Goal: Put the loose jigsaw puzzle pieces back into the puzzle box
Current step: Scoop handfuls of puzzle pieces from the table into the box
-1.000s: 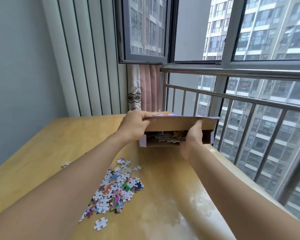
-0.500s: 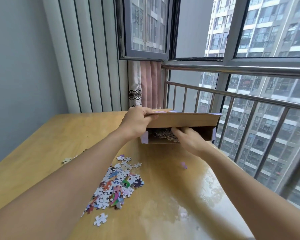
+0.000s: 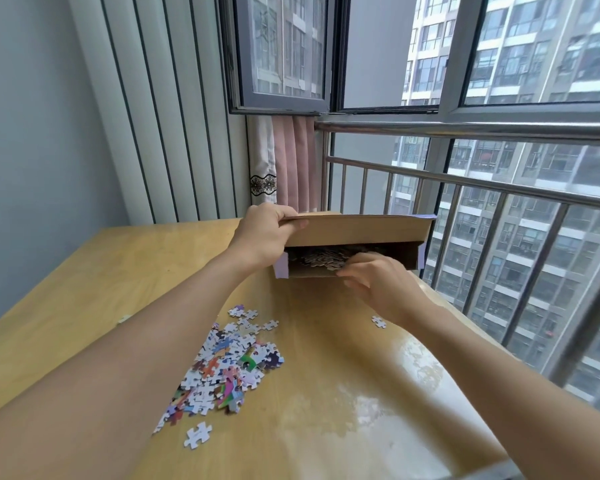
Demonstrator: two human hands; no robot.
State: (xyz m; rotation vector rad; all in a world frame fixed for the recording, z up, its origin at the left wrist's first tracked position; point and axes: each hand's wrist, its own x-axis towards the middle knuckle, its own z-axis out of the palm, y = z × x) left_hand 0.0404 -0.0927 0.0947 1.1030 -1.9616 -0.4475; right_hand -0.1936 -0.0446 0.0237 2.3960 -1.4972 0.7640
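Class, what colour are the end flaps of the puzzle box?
Pale purple end flaps on the brown puzzle box, seen in the head view.

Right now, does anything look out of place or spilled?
Yes. One stray piece lies on the table under the right hand, apart from the main pile. Another sits just off that pile's near end.

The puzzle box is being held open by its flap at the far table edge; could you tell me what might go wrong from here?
The left hand only pinches the flap of the puzzle box, so it may drop shut on the right hand. The stray piece near the railing-side edge could get swept off by the right forearm.
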